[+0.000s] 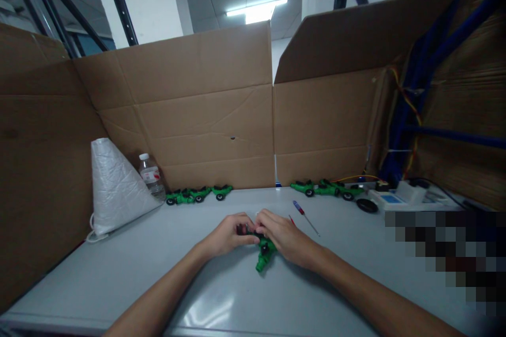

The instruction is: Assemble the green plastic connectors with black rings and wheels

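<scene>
Near the middle of the white table, a green toy with black parts (264, 257) lies between my two hands, its green end pointing toward me. My left hand (233, 234) is closed with fingertips and thumb at the toy's far left part. My right hand (279, 231) is closed over its upper right side, the fingertips meeting those of my left hand. The fingers hide the far part of the toy. Just right of my right hand lies a screwdriver (299, 208) with a blue and red handle, and the red tip of another tool (291, 219) shows beside the hand.
More green toys stand along the cardboard wall at the back left (200, 195) and back right (326, 188). A white foam bag (118, 189) and a water bottle (151, 175) are at the left. A black ring (367, 205) and a power strip (411, 197) lie at the right.
</scene>
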Tool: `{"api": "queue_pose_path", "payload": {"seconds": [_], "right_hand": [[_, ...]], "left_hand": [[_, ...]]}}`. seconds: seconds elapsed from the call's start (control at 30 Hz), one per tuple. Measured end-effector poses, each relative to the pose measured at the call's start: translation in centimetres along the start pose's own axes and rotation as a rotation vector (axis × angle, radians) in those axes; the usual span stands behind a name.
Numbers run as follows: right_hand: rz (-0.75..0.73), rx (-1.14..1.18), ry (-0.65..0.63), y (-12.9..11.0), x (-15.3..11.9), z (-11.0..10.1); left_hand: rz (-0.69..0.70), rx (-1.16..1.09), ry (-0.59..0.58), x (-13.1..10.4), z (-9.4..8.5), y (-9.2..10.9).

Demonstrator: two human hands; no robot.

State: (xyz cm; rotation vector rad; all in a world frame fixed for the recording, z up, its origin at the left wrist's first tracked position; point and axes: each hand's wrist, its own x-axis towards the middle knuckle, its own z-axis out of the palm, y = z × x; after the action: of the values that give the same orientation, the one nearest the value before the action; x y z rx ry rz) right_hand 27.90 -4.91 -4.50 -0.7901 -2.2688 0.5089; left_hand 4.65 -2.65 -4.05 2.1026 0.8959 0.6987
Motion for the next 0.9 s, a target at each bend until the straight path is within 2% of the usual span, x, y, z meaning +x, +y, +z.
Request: {"api": "queue_pose_path", "payload": {"seconds": [0.43,0.6,0.67,0.77,0.9], "right_hand": [[-0.049,-0.179,-0.045,-0.8,-0.1,-1.3],[-0.057,-0.206,-0.011,-0.2,0.0,-1.5],[0.001,-0.263,0.078,0.6,0.2,-1.7],[0.214,-0.377,0.237,2.1,0.6,-2.3],[0.468,-0.581,0.259,3.8,0.5,-3.6]], "left_hand": [[-0.005,-0.011,-0.023,0.1,0.0,-0.1],[-0.008,-0.018,-0.002,0.1,0.0,0.0],[-0.024,0.010,0.004,0.1,0.0,0.1],[-0.035,0.026,0.009,0.1,0.1,0.4],[-0.033,0.051,0.029,0.1,0.2,0.5]]}}
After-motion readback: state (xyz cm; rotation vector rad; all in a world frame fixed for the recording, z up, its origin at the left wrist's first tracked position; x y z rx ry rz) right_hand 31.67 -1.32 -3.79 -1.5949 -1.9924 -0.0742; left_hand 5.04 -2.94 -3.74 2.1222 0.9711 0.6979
